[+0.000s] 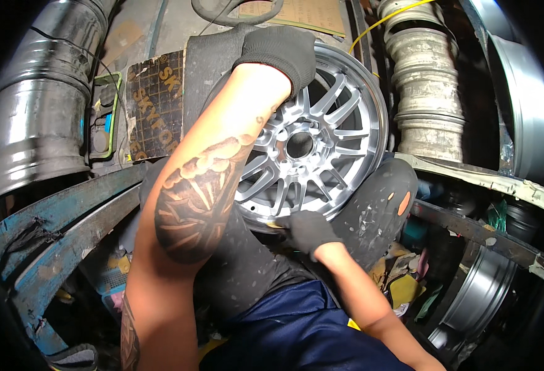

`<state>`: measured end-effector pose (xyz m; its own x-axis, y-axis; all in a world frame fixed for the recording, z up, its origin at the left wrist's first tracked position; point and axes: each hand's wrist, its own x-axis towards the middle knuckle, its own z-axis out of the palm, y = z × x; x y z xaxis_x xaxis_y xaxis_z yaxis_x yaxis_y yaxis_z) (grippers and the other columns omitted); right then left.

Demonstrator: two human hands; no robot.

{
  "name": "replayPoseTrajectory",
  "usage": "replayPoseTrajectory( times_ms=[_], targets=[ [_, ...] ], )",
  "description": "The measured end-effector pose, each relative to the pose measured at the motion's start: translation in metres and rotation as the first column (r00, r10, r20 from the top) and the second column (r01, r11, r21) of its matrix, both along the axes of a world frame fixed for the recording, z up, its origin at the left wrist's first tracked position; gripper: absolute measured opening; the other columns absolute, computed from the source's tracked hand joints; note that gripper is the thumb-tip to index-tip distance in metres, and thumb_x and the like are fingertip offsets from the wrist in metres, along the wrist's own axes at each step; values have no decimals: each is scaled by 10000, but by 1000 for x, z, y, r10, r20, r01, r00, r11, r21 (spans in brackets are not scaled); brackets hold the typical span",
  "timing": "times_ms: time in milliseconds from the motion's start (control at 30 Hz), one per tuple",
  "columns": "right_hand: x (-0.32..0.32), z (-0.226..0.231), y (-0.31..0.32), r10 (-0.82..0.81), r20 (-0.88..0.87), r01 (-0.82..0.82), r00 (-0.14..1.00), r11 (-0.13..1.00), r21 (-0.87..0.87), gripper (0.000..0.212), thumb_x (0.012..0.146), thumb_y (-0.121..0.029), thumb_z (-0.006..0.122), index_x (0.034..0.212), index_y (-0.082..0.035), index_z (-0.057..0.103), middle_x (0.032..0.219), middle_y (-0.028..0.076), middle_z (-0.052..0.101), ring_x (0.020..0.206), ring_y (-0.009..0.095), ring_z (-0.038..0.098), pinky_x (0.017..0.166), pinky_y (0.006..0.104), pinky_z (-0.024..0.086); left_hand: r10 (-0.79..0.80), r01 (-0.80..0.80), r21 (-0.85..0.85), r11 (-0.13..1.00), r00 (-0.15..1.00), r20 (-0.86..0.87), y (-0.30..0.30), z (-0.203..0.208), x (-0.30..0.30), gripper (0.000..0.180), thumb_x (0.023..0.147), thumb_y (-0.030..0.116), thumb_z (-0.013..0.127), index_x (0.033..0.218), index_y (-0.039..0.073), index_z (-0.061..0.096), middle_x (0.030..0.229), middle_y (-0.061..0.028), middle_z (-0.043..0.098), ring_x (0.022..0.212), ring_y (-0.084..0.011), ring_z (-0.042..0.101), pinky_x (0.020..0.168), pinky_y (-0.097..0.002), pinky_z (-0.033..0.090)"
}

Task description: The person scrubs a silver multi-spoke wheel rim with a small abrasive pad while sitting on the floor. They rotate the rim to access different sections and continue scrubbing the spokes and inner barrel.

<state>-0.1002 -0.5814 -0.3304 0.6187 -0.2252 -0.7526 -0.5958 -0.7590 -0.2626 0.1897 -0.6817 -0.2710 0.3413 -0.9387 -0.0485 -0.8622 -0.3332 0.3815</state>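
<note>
A silver multi-spoke alloy wheel is tilted up between my knees, its face toward me. My left hand, in a dark knit glove, is closed over the wheel's upper left edge; its fingertips are hidden. The tattooed left forearm crosses in front of the wheel's left side. At the bottom of the rim, my right hand, gloved too, is closed with its fingers against the lip. A small yellowish edge shows at those fingertips; what kind of thing it is I cannot make out.
Bare wheel barrels are stacked at right, beside shiny silver barrels at left. A printed dark board lies behind my left arm. Blue metal beams cross the lower left. A yellow cable runs behind the wheel; another rim sits lower right.
</note>
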Motion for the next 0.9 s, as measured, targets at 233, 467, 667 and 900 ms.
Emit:
replayPoseTrajectory(
  times_ms=[233, 467, 667, 900],
  targets=[
    [-23, 13, -16, -136, -34, 136, 990, 991, -21, 306, 937, -323, 686, 1229, -277, 765, 1010, 142, 763, 952, 377, 732, 837, 483, 577, -7, 7, 12, 1000, 999, -43, 4, -2, 3, 429, 941, 270, 584, 1343, 153, 678, 1181, -192, 741, 1111, -357, 716, 1015, -467, 550],
    [-5, 2, 2, -171, 112, 163, 979, 984, 78, 290, 950, -331, 658, 1201, -235, 766, 1029, 170, 746, 968, 390, 712, 846, 485, 573, -18, 16, -73, 997, 999, -27, 7, -5, 3, 440, 957, 270, 567, 1369, 148, 657, 1195, -186, 738, 1121, -354, 712, 1026, -465, 545],
    [0, 3, 2, -51, 73, 50, 996, 999, 19, 305, 936, -336, 663, 1210, -240, 757, 958, 170, 746, 909, 417, 715, 802, 500, 573, -29, 30, 45, 999, 999, -38, 2, 6, 0, 447, 950, 262, 565, 1372, 142, 653, 1207, -188, 732, 1155, -347, 696, 1033, -462, 538],
    [-13, 8, -11, -176, -28, 177, 984, 983, 47, 301, 966, -371, 644, 1219, -248, 750, 1021, 161, 757, 950, 392, 724, 822, 488, 580, -23, 21, -63, 998, 999, -22, 8, -1, 2, 439, 940, 262, 576, 1349, 138, 676, 1173, -185, 740, 1125, -347, 706, 1012, -466, 544]
  ],
)
